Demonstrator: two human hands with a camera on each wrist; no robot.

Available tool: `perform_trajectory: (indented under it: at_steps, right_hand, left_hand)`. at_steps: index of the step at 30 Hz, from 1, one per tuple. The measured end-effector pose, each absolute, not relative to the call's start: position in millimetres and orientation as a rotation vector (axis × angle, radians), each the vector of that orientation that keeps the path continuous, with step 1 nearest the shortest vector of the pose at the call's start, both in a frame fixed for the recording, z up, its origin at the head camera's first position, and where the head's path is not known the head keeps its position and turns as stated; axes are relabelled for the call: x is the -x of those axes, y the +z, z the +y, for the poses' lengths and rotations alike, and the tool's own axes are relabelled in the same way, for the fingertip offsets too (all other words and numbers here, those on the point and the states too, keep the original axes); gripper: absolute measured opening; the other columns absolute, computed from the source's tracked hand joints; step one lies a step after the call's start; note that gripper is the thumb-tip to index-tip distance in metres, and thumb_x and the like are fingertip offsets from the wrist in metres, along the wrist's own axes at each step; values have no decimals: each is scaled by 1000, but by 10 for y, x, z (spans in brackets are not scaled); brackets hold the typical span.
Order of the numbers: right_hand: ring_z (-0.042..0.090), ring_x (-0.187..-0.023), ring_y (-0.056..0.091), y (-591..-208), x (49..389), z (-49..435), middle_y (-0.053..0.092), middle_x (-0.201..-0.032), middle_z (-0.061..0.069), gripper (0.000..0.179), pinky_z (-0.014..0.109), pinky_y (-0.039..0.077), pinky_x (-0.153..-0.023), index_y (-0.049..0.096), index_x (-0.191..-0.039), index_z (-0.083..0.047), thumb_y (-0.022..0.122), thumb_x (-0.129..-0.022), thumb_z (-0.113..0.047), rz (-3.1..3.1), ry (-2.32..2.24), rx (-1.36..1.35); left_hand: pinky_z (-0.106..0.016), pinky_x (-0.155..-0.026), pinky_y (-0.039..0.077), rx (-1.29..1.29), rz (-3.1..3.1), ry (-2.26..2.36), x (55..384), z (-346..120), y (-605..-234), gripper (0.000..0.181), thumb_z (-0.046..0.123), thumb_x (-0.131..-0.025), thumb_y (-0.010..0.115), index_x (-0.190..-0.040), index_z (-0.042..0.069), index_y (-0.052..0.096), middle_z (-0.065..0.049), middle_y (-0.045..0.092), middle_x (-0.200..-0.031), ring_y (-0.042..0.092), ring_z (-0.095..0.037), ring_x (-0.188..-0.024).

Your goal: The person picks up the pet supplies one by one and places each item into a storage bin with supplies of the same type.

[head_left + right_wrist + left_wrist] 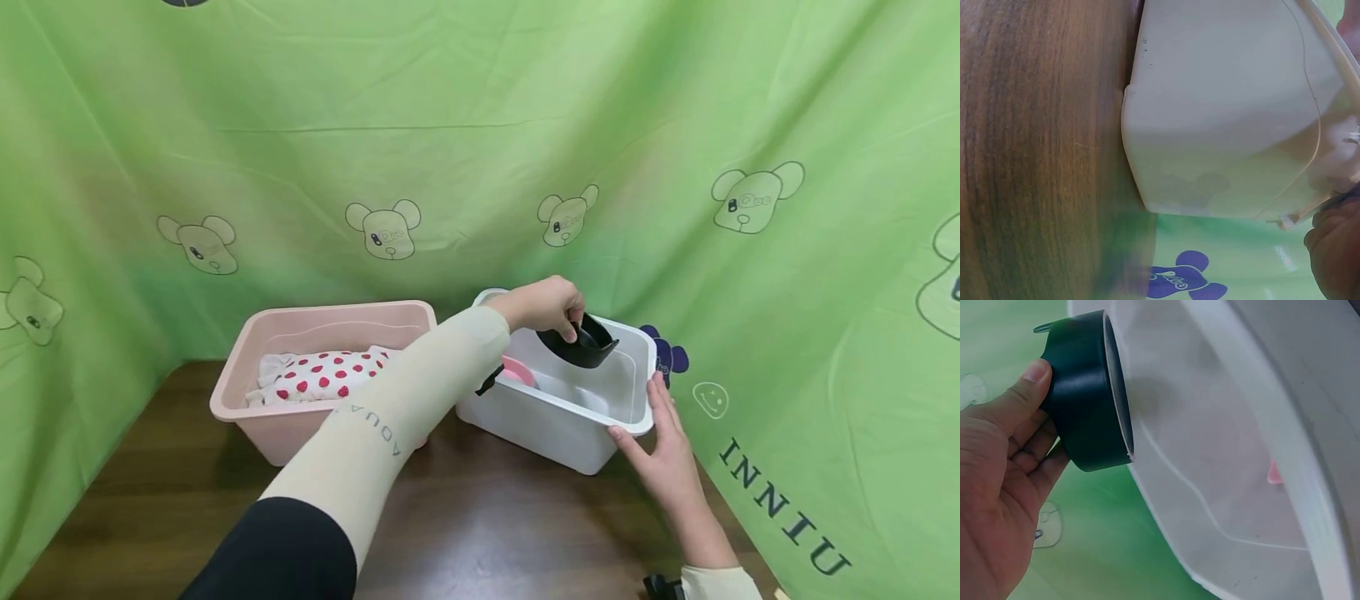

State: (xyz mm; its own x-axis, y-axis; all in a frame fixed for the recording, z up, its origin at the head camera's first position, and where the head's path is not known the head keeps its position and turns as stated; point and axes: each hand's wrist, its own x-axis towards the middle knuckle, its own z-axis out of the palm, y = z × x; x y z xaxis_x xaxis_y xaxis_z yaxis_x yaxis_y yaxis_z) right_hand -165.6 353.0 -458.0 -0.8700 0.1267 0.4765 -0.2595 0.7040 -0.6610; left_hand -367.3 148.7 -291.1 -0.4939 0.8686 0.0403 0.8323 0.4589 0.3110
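A black round cup-like container (588,343) is tilted above the white bin (555,450), with a small pointed lip on its edge. My left hand (546,305) pinches its wall between thumb and fingers. The left wrist view shows the same black container (1085,394) from the side, its mouth turned toward the bin, the thumb (1032,375) pressed on its base side. My right hand (671,467) rests on the bin's right end, thumb at the near corner and straight fingers along the rim. Inside the bin lies a pink item (519,372), partly hidden by my left forearm.
Left of the white bin stands a pink bin (270,433) holding a white cloth item with red spots (322,375). Both bins sit on a dark wooden table (480,533). A green printed curtain (465,167) hangs close behind and beside them.
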Motion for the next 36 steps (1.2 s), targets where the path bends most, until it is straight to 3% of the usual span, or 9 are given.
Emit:
perform_trajectory:
  at_steps: [12, 25, 36]
  right_hand:
    - [30, -158, 12, -4602, 1655, 3533, 14, -172, 0, 93, 65, 16, -122, 23, -163, -12, 79, -90, -26, -2414, 1044, -94]
    - [34, -158, 13, -4595, 1663, 3512, 14, -172, 0, 93, 68, 17, -120, 24, -163, -12, 79, -90, -26, -2419, 1044, -86]
    - [31, -158, 12, -4602, 1662, 3528, 14, -172, 0, 92, 67, 17, -120, 24, -163, -12, 79, -90, -24, -2405, 1061, -91]
  left_hand:
    - [-18, -77, 47, -1494, 2496, 285, 3686, 1690, -3102, 12, 25, -88, 83, -90, 15, 75, 6, 70, -91, 58, -9, -89]
    - [-19, -77, 48, -1527, 2429, 53, 3645, 1761, -3157, 14, 16, -86, 84, -94, 12, 74, 4, 68, -94, 58, -9, -88]
    - [-20, -78, 47, -1548, 2344, -1, 3604, 1849, -3309, 15, 21, -88, 82, -100, 13, 76, 5, 70, -98, 57, -7, -86]
